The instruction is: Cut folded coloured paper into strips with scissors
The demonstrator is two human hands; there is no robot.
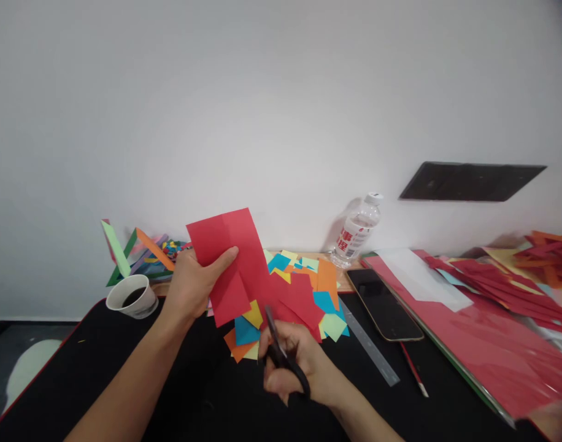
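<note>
My left hand (pixel 193 282) grips a red sheet of paper (pixel 237 236) by its left side, the thumb lying across its front. The sheet is held up above the table. Below and to the right of it, my right hand (pixel 294 356) is closed round the black handles of a pair of scissors (pixel 274 334), blades pointing up towards the sheet's lower edge. Whether the blades touch the paper I cannot tell. Beneath both hands lies a heap of cut paper pieces in red, blue, orange, yellow and pale green, among them a blue piece (pixel 246 331) and an orange piece (pixel 327 279).
A paper cup (pixel 145 301) with dark liquid stands left, near folded paper strips (pixel 124 258). To the right are a water bottle (pixel 357 230), a phone (pixel 384 304), a ruler (pixel 370 347), a red pencil (pixel 414 368), a stack of red paper (pixel 497 350) and red strips (pixel 497 285).
</note>
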